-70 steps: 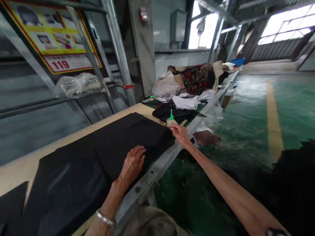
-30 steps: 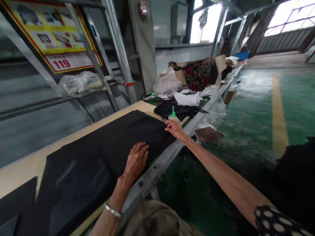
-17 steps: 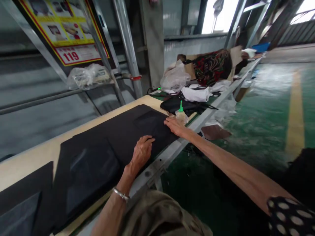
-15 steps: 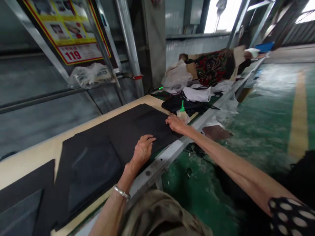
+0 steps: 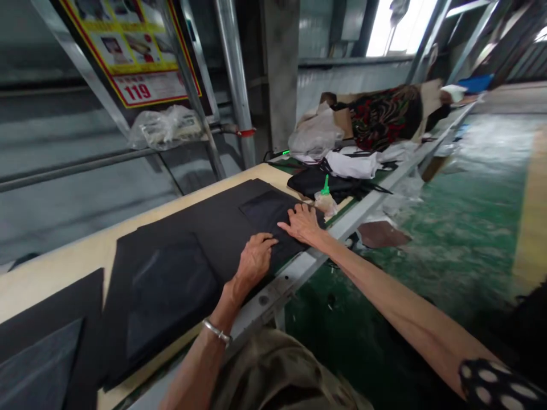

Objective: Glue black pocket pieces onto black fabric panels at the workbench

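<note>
Dark sheets (image 5: 171,225) lie overlapping on a pale board along the bench. On them, toward the right end, is a dark cloth piece (image 5: 267,206). My right hand (image 5: 303,223) lies on this piece near its right edge, fingers spread. Close beside it, my left hand (image 5: 256,253) touches the near edge of the same piece, its fingers slightly bent and apart. Another dark piece (image 5: 171,290) lies flat left of my left hand, and a greyish one (image 5: 43,364) at the lower left. Just beyond my right hand stands a small bottle with a green nozzle (image 5: 326,196).
A metal rail (image 5: 299,267) runs along the bench's near edge. Farther along lie a black item with straps (image 5: 316,181), white cloth (image 5: 352,164), a clear plastic bag (image 5: 316,136) and patterned fabric (image 5: 387,119). Metal posts (image 5: 235,74) rise behind the bench.
My right hand has gone from bent fingers at the piece's far right corner to lying spread on it, nearer my left hand. My left hand has barely moved. The view has shifted slightly.
</note>
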Motion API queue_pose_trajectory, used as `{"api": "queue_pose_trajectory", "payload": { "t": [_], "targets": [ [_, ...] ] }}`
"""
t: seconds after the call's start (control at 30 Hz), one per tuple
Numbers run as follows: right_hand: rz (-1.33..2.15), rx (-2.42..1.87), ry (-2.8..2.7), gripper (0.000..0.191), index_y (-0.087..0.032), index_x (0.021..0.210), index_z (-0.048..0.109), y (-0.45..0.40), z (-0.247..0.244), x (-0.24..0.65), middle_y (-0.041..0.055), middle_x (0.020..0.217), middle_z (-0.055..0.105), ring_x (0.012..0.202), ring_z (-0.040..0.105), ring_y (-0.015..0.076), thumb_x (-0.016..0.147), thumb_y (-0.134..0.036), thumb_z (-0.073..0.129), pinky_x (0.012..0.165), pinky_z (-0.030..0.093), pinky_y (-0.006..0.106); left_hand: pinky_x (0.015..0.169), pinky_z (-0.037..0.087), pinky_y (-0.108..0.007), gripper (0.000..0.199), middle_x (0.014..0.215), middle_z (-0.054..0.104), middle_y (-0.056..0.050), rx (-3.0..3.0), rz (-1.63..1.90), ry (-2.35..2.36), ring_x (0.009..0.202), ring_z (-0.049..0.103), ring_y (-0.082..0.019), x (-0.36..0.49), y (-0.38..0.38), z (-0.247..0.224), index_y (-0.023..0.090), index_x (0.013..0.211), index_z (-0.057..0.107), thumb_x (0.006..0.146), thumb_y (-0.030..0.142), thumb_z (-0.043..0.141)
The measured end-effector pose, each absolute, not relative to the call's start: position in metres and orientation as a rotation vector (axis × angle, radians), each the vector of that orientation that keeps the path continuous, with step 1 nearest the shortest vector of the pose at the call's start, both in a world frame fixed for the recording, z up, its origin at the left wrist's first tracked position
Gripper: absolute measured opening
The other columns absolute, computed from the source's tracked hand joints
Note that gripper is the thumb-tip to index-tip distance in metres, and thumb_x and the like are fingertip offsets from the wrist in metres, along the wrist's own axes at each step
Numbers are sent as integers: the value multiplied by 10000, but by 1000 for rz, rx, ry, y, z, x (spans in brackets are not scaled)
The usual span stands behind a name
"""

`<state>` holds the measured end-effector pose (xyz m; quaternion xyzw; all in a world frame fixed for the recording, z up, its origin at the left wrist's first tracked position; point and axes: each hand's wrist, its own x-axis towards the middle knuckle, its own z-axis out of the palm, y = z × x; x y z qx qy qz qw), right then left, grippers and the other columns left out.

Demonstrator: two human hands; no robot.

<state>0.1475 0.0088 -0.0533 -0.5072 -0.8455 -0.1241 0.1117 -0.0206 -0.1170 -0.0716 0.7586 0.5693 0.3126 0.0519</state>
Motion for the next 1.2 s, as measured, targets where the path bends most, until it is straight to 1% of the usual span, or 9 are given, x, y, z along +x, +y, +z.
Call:
{"api": "queue_pose_trajectory", "payload": {
  "t": [0.23,0.33,0.43,0.53,0.67,0.77,0.87,0.97,1.2],
  "targets": [
    [-251,-1491,-2478,616,-146,1421,500,11,-61,150,194,1448,441,1300,422,344,992,-565,363,1055,368,516,1033,445,-415,385,1295,585,-48,2339,919,1711,1204,500,-225,-21,-117,-72,244,1190,669,908,92,455],
    [-250,-1471,-2515,595,-151,1394,539,18,-66,151,177,1521,379,1390,349,343,995,-554,359,1132,282,546,1003,461,-413,387,1292,580,-54,2379,877,1734,1186,505,-233,-20,-118,-71,247,1190,672,907,96,455],
    [-247,-1405,-2571,612,-88,1451,470,24,-74,150,171,1553,340,1447,290,304,1014,-491,326,1194,201,502,996,465,-423,388,1302,569,-64,2416,849,1751,1186,506,-238,-17,-119,-72,246,1210,659,918,107,445],
    [-209,-1402,-2586,642,-65,1508,381,27,-80,151,173,1560,322,1454,289,296,1023,-477,295,1200,212,474,1008,465,-438,361,1305,578,-68,2407,842,1763,1190,516,-235,-16,-120,-70,240,1218,642,937,130,443],
    [-189,-1369,-2580,596,-154,1514,402,25,-79,153,178,1559,322,1454,286,327,1021,-481,324,1183,228,512,984,485,-471,296,1226,637,-73,2388,793,1868,1132,569,-236,-11,-111,-57,212,1138,652,968,164,415],
    [-167,-1328,-2589,556,-191,1505,423,22,-76,156,195,1547,335,1445,298,349,1007,-436,390,1164,252,541,1022,465,-506,273,1290,615,-85,2491,806,1941,1258,509,-276,-1,-87,-47,204,1077,664,976,194,411],
    [-125,-1299,-2596,554,-180,1497,436,21,-76,159,183,1552,327,1452,288,336,966,-333,466,1175,249,535,1135,382,-523,314,1412,547,-98,2617,787,1853,1380,415,-278,14,-51,-47,192,1219,610,1005,271,394],
    [-97,-1281,-2600,554,-122,1476,460,23,-81,160,178,1553,320,1463,264,329,946,-281,464,1194,230,525,1150,373,-526,423,1441,522,-131,2606,628,1824,1384,425,-290,23,-14,-56,151,1345,526,1028,368,350],
    [-27,-1352,-2567,561,-155,1482,456,26,-80,155,167,1556,324,1466,257,327,985,-413,421,1190,219,547,1174,344,-505,477,1499,462,-105,2502,462,1956,1415,390,-264,5,37,-69,165,1426,461,1040,392,295]
  ]
}}
